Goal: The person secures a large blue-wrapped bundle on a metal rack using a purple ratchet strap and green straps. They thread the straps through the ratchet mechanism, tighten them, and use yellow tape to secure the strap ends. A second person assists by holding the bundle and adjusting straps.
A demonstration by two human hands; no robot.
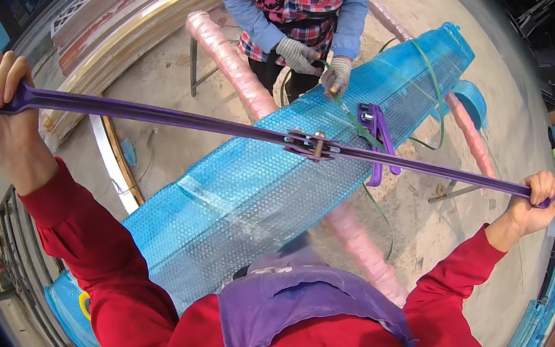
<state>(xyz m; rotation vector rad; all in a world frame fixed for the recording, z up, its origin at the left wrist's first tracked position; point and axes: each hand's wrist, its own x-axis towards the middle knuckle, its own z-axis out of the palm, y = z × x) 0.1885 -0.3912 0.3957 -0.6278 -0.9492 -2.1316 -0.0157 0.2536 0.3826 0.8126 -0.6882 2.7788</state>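
Note:
A long-handled purple strapping crimper (178,120) is spread almost straight across my view. Wrapped round its left handle end, my left hand (12,125) is raised at the upper left. My right hand (529,209) grips the other handle end at the right. The crimper's metal jaw head (314,144) is over a long bundle (277,173) in blue bubble wrap. Beside the jaws a purple strap tensioner (375,135) rests against the bundle. A green strap (433,80) loops round the bundle, and a co-worker's gloved hands (319,65) hold part of it.
The co-worker (299,0) stands across the bundle. Pink-wrapped bars (230,66) run beneath it. A stack of long boards (124,42) lies at the upper left. A metal rack (27,258) stands left, and a blue roll (472,103) is near the bundle's far end.

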